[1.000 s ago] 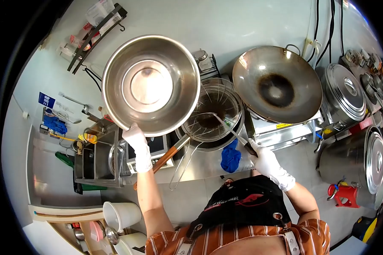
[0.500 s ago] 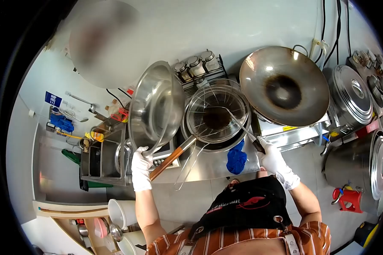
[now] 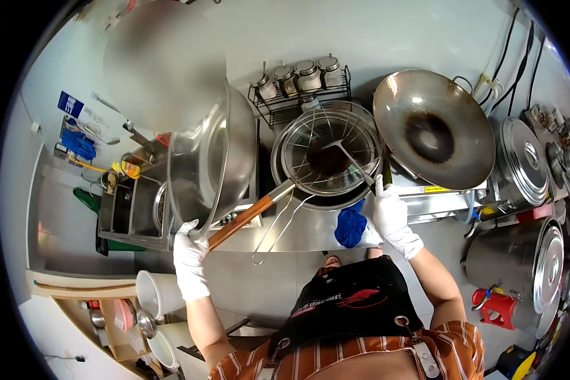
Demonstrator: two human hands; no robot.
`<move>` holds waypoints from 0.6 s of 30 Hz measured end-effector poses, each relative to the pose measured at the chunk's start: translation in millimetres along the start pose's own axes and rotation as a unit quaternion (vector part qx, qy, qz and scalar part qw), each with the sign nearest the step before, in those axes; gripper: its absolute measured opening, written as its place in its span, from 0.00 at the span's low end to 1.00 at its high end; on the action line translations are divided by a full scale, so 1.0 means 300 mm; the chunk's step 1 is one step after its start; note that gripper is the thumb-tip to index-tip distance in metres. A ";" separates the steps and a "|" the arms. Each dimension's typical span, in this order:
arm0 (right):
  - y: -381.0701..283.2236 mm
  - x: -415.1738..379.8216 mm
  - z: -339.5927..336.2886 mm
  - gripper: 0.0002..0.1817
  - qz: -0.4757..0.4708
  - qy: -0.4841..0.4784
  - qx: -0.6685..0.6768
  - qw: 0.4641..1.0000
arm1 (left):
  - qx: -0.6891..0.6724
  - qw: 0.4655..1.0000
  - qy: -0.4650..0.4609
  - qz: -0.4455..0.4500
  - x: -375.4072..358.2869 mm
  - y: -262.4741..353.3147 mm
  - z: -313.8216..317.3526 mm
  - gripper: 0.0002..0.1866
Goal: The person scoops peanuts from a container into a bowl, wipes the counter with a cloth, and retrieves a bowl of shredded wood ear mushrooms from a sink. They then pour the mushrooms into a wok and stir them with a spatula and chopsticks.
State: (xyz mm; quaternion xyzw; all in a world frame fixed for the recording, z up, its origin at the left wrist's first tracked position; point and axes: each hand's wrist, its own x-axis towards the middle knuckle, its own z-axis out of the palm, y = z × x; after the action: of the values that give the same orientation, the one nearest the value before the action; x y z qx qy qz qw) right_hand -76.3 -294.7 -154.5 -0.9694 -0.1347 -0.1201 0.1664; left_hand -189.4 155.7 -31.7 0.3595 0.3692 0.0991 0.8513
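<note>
Blue wall sign (image 3: 70, 104) at ten o'clock, pale capitals, too small to read with certainty, yellow label (image 3: 436, 189) on stove front (image 3: 424, 205) at three, lettering illegible, black apron (image 3: 354, 282) between five and six, white-and-red print, wording unreadable.

At left, the tilted steel bowl (image 3: 239, 152), gripped by its near rim in the left hand (image 3: 191, 258), stands between the wire strainer (image 3: 297, 149) and the sink (image 3: 130, 212). A narrow gap separates bowl and strainer; the wooden handle (image 3: 240, 221) crosses its near end. The counter (image 3: 309, 237) offers bare room between the wire handle (image 3: 285, 228) and blue cloth (image 3: 350, 227). The wok (image 3: 465, 139) crowds the strainer's right, the spice rack (image 3: 285, 104) its far side.
</note>
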 end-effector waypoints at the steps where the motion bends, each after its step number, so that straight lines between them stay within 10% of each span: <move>1: -0.010 0.001 0.013 0.30 -0.001 0.005 -0.011 1.000 | -0.016 0.999 0.031 0.017 -0.047 0.007 0.007 0.08; 11: 0.021 0.027 0.057 0.33 -0.046 -0.124 0.053 0.990 | 0.012 0.983 0.076 0.165 -0.503 -0.154 -0.261 0.13; 13: 0.103 0.033 0.123 0.33 -0.112 -0.138 0.133 0.975 | 0.287 0.872 0.222 0.328 -0.603 -0.342 -0.329 0.22; 14: 0.097 0.058 0.101 0.33 -0.075 -0.240 0.239 0.938 | 0.520 0.647 0.284 0.480 -0.706 -0.382 -0.214 0.20; 16: 0.162 0.073 0.138 0.33 -0.100 -0.321 0.257 0.906 | 0.072 0.903 0.235 0.352 -0.750 -0.527 -0.271 0.13; 18: 0.208 0.096 0.147 0.35 -0.086 -0.386 0.252 0.883 | -0.223 0.888 0.281 0.287 -0.885 -0.599 -0.152 0.08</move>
State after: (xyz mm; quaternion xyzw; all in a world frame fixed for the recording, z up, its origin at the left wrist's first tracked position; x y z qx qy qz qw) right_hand -22.3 -329.5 -204.9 -0.8489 -0.2972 0.2879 0.3289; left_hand -426.5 -64.7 -28.2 0.2073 0.4421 0.5158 0.7039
